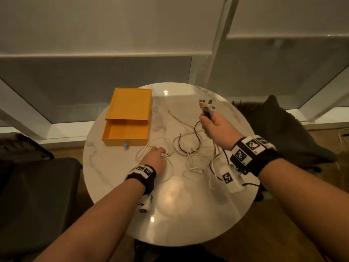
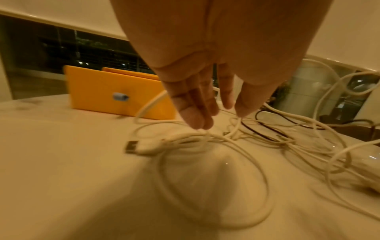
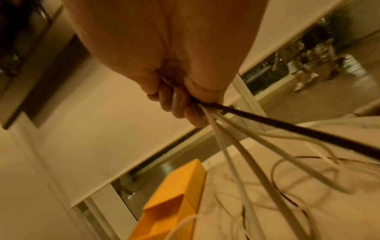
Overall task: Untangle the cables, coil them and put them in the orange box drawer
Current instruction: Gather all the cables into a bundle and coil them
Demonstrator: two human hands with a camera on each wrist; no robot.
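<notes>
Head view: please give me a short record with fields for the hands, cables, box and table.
right hand: raised, grips a bundle of cable ends
left hand: fingers straight, reaching to white cables on the table
cables: tangled, white and dark, none coiled
orange box: drawer pulled open, empty
table: round, white marble

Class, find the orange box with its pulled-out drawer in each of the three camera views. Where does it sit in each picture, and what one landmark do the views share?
Head: orange box at the table's far left, drawer pulled open toward the person.
Left wrist: left of middle, behind the fingers, drawer front facing the camera.
Right wrist: bottom centre, tilted, drawer open.
Shared landmark: the tangled white cables on the table.
</notes>
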